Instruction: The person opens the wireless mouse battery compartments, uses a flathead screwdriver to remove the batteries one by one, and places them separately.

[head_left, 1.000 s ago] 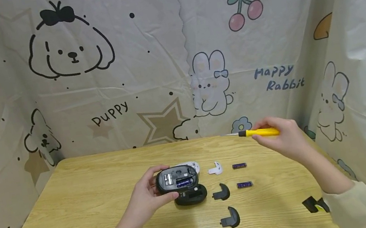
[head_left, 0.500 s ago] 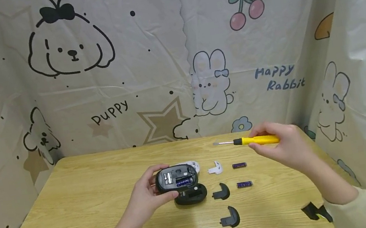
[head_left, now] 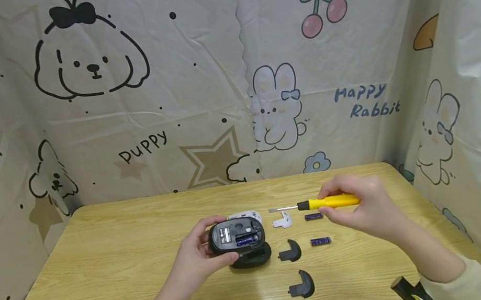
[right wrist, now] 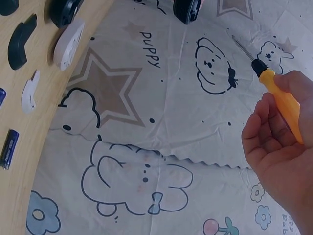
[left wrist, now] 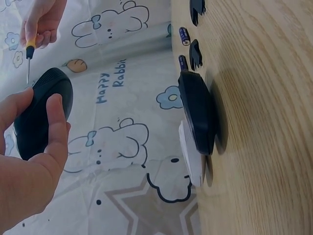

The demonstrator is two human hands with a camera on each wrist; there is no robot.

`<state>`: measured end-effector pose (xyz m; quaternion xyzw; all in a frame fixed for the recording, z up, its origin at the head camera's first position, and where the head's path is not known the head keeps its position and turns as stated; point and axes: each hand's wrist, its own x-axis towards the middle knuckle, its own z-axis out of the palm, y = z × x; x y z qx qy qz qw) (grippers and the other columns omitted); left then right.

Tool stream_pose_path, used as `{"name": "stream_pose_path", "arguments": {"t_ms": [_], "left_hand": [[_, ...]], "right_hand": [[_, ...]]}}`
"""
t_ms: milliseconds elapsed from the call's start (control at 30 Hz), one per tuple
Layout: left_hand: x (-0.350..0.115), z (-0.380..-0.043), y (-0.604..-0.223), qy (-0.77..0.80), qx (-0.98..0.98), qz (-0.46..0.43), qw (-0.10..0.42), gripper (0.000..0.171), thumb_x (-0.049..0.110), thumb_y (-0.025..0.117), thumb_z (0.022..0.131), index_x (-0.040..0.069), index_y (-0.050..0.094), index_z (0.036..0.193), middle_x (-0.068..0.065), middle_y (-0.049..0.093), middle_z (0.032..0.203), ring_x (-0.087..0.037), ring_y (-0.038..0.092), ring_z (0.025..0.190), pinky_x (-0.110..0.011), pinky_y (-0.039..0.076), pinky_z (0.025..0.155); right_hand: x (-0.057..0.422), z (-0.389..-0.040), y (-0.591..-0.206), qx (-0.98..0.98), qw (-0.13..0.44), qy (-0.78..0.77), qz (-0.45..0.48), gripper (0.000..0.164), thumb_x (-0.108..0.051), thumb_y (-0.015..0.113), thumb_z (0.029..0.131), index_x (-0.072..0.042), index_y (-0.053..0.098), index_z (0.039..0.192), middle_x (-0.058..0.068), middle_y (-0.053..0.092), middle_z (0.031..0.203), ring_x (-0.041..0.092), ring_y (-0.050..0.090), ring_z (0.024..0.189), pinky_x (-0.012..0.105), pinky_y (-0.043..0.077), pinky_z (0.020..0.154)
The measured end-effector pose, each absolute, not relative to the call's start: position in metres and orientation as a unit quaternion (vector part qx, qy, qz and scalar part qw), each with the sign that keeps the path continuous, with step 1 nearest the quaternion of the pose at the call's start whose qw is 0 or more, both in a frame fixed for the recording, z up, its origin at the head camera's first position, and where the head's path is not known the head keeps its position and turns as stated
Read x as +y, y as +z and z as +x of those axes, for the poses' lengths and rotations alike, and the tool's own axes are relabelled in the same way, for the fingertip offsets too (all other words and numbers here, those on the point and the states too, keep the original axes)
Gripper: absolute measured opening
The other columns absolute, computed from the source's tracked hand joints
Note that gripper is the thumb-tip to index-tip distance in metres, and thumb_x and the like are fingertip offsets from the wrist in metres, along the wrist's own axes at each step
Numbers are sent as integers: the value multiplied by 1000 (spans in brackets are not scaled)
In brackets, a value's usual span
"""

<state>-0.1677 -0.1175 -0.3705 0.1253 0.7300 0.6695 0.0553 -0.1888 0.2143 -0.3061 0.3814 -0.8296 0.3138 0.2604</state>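
Note:
My left hand (head_left: 193, 253) grips a black computer mouse (head_left: 223, 236) by its left end, underside up, above the table. Its battery bay is uncovered, with a dark blue battery (head_left: 247, 240) inside. In the left wrist view, thumb and fingers lie around the mouse's dark shell (left wrist: 36, 122). My right hand (head_left: 366, 206) holds a yellow-handled screwdriver (head_left: 335, 201) between thumb and fingers. Its thin metal shaft points left toward the mouse, tip apart from it. A second black mouse (head_left: 253, 260) and a white mouse (head_left: 251, 215) lie on the table, partly hidden behind the held one.
On the wooden table (head_left: 123, 276) lie a white battery cover (head_left: 284, 220), two black battery covers (head_left: 292, 251) and two loose batteries (head_left: 320, 241). A small black object (head_left: 403, 290) sits by the right sleeve. Patterned cloth (head_left: 203, 98) surrounds the table.
My right hand has lowered the screwdriver and brought it left, nearer the held mouse. My left hand with the mouse has shifted slightly right.

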Motion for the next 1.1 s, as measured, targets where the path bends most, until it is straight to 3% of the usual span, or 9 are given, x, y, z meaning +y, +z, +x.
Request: {"name": "stream_pose_path", "arguments": {"t_ms": [300,600,833,1100], "left_hand": [[-115,-166,-372,672,728,123,57,70,3,80,70,12,47,132,-23,54,120,-26,66,91,-31,57,75],[-113,-165,-372,663,738,104,62,72,3,82,68,22,49,130,-20,54,121,-27,67,90,-34,58,75],[-112,-163,-370,659,739,129,59,71,3,80,71,13,47,133,-24,50,126,-29,66,95,-32,58,75],[-111,-163,-370,642,754,133,50,69,4,80,71,18,49,131,-22,52,126,-25,66,91,-29,58,73]], "right_hand": [[205,-182,-317,-827,233,324,397,28,-5,79,69,-16,64,90,-7,65,85,3,53,68,13,48,58],[198,-181,-327,-826,211,325,410,26,-8,79,69,-16,65,90,-6,68,88,3,56,70,14,50,61],[195,-181,-329,-822,193,326,426,25,-7,78,72,-16,65,91,-5,68,87,3,56,69,14,50,60],[191,-183,-332,-830,186,303,430,22,-10,76,74,-17,64,91,-7,66,86,2,54,69,13,50,61]]}}
